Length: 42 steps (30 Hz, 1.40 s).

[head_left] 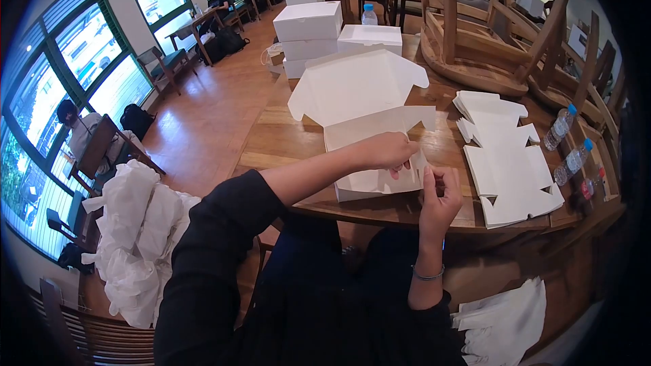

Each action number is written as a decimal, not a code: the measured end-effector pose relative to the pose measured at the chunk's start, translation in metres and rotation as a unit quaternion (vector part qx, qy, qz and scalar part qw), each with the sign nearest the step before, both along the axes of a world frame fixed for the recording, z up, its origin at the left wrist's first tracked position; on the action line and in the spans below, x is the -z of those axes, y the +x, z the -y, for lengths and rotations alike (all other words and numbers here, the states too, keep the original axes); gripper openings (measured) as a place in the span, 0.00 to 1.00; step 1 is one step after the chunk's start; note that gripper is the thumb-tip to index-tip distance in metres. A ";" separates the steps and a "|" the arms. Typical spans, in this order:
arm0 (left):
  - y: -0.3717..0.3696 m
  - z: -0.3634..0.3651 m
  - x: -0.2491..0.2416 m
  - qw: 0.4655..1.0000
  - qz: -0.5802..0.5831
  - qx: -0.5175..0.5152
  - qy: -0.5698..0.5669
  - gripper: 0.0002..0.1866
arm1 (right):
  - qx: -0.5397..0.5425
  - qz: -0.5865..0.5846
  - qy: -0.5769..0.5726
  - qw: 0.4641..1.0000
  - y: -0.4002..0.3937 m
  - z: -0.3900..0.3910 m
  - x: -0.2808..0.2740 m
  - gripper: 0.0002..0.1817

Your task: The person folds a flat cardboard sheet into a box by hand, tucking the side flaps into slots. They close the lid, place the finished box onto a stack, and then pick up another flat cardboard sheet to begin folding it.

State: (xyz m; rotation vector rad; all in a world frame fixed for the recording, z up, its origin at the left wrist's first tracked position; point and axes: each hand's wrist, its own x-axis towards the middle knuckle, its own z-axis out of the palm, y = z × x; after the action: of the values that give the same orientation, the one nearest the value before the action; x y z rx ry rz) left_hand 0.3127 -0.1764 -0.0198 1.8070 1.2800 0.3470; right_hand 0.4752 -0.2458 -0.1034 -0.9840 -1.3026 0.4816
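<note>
A white cardboard box (366, 129) lies partly folded on the wooden table, its lid raised at the far side. My left hand (390, 152) reaches across the box, fingers curled at its right side wall. At the box's right front corner, my right hand (441, 193) pinches the edge of the cardboard between thumb and fingers. To the right lies a stack of flat, unfolded white box blanks (505, 156). Closed white boxes (308, 22) are stacked behind the raised lid.
Plastic bottles (575, 161) stand at the table's right edge. Upturned wooden chairs (468, 54) rest at the back right. White plastic bags (135, 230) are piled at the lower left. A seated person (88, 132) is by the windows.
</note>
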 end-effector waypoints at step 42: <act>-0.030 0.052 -0.024 0.977 -0.185 0.050 0.095 0.27 | -0.220 0.006 -0.076 0.972 -0.014 -0.002 -0.005 0.06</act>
State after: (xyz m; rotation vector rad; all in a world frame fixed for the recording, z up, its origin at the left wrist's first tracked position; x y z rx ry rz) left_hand 0.2826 -0.2280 0.0045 2.1638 1.4385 0.0773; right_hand 0.4612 -0.2443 -0.0981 -0.8193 -1.5166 0.9277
